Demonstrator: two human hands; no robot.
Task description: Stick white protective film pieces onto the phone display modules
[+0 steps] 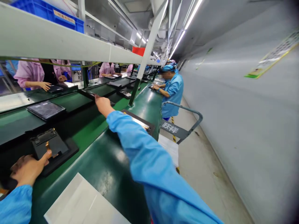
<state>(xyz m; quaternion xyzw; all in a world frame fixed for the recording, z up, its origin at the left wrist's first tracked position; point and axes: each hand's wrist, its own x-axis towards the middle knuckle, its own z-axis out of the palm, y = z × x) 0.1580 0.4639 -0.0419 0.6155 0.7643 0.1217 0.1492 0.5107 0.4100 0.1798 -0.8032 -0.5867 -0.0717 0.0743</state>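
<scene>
My left hand point(30, 169) is at the lower left, its thumb laid over an opened tablet point(52, 144) with a copper-coloured ribbon cable point(47, 146). Its other fingers curl at the tablet's left side and are partly blurred. Beneath the tablet is a black tray point(72, 149). Stretched out across the bench, my right hand point(104, 105) pinches the near edge of a flat black tray point(85, 93) over the line. That tray is seen nearly edge-on, and the hand hides part of it.
A wrapped dark tablet point(46, 109) lies on the line. White sheets point(86, 202) rest on the green bench point(102, 161). Under my right sleeve sits another device point(149, 128). A slanted post point(146, 43), a trolley handle point(198, 116) and a blue-clad co-worker point(174, 88) stand ahead; pink-clad people work opposite.
</scene>
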